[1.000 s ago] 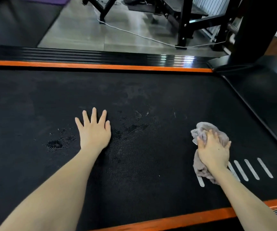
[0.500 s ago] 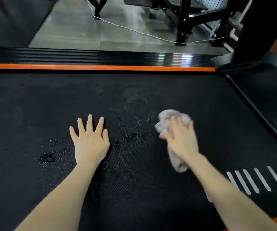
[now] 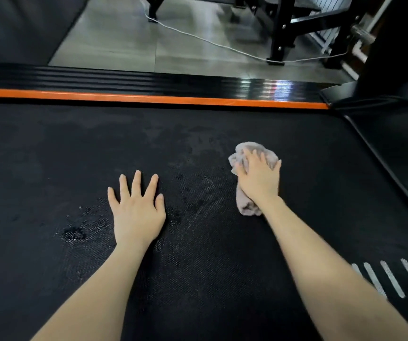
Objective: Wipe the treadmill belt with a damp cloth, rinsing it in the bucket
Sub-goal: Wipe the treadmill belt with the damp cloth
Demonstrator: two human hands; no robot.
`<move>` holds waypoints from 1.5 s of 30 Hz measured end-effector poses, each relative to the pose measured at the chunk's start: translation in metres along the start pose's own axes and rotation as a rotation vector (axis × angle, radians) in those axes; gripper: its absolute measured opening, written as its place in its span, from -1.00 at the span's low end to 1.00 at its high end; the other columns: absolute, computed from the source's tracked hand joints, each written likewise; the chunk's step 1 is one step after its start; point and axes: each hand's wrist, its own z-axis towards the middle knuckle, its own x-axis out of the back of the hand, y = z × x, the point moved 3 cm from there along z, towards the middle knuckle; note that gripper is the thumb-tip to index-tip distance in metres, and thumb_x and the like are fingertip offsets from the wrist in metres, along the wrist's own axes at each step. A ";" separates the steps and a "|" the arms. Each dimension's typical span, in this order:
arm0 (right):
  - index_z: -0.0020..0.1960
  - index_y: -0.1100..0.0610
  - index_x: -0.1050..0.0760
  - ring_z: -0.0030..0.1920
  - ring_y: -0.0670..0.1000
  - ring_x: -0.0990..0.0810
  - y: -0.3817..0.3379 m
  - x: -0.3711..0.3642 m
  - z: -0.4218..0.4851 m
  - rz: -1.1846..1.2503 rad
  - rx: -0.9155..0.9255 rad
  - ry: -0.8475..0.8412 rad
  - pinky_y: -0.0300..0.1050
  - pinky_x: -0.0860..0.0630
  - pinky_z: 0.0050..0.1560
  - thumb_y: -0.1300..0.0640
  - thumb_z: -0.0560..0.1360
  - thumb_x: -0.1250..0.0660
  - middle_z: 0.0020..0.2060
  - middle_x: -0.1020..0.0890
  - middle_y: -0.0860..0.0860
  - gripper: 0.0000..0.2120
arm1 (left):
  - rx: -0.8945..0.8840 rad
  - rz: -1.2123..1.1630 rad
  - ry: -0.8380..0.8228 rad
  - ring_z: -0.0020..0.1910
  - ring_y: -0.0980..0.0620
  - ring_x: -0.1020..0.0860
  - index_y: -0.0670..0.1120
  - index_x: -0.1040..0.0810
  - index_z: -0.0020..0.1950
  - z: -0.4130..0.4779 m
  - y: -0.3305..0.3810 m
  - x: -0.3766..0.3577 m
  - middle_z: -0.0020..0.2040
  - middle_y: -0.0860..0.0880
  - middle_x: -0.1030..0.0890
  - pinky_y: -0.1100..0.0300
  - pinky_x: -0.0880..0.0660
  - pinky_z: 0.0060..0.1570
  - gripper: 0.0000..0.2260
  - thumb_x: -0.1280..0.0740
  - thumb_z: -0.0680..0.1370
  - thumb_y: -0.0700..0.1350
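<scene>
Swept toward frame centre since a second ago, the right hand (image 3: 259, 179) grips the cloth (image 3: 248, 207); the left hand (image 3: 137, 212) rests flat, fingers spread. Only patches of the belt (image 3: 50, 156) look damp, so most is probably left to wipe.

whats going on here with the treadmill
A person is cleaning the treadmill belt. Their right hand grips a bunched grey cloth and presses it on the belt, while the left hand rests flat on the belt apart from it, fingers spread. Wet patches show by the left hand. No bucket is in view.
</scene>
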 end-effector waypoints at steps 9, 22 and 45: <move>0.43 -0.11 -0.32 0.48 -0.07 -0.19 -0.035 -0.017 -0.104 0.124 0.569 -0.114 0.25 0.14 0.48 0.01 0.53 -0.05 0.45 -0.32 -0.07 -0.54 | -0.006 -0.014 -0.027 0.53 -0.18 0.07 0.14 -0.08 0.54 -0.002 -0.002 0.003 0.56 -0.06 -0.06 -0.20 0.12 0.45 -0.53 0.06 0.62 0.11; 0.37 -0.11 -0.31 0.43 0.09 -0.27 -0.063 -0.027 -0.048 0.018 0.458 -0.040 0.27 0.03 0.43 -0.04 0.55 -0.06 0.39 -0.38 -0.03 -0.60 | 0.005 -0.009 -0.019 0.53 -0.18 0.08 0.13 -0.06 0.55 -0.001 0.002 0.001 0.56 -0.07 -0.06 -0.20 0.12 0.45 -0.53 0.06 0.62 0.09; 0.48 -0.09 -0.20 0.52 0.02 -0.09 0.036 -0.019 0.045 -0.015 -0.095 0.085 0.33 0.09 0.44 -0.32 0.51 0.01 0.49 -0.24 0.00 -0.40 | -0.008 0.044 -0.032 0.53 -0.18 0.07 0.19 -0.02 0.54 0.093 -0.015 -0.002 0.57 -0.05 -0.04 -0.25 0.14 0.42 -0.51 0.11 0.60 0.21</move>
